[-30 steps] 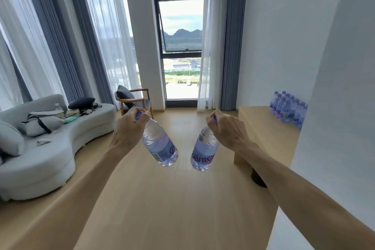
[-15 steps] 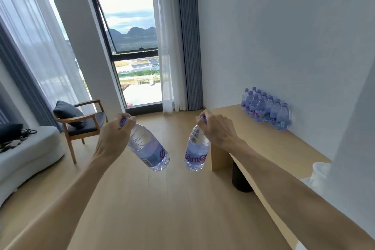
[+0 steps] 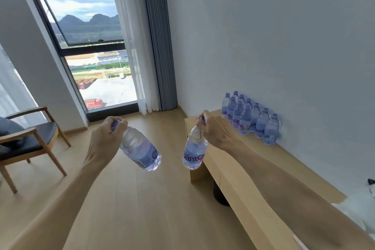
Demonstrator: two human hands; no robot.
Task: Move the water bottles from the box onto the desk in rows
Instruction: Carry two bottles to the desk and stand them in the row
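Head view: both arms extend forward over the wooden floor (image 3: pixel 142 209), each hand carrying one water bottle by its cap end. The left hand (image 3: pixel 105 138) has its fingers curled round the purple cap and neck of the left bottle (image 3: pixel 140 150), which hangs tilted with its base pointing down and to the right. The right hand (image 3: pixel 215 130) grips the cap and neck of the right bottle (image 3: pixel 194 150), which hangs close to upright, its base in front of the near-left corner of the desk (image 3: pixel 294 166). Both bottles are clear plastic with purple labels and contain water. The two bottles are near each other but apart.

On the desk, a group of standing bottles (image 3: pixel 249 117) is set in two rows against the wall (image 3: pixel 284 46). A wooden armchair (image 3: pixel 30 140) stands at the left, beside the window (image 3: pixel 91 46) and curtains (image 3: pixel 154 46).

Compared with the frame half a second earlier, the view has turned further right: the desk and its rows of bottles appear larger and closer, the sofa has left the picture, and the grip of both hands is unchanged.
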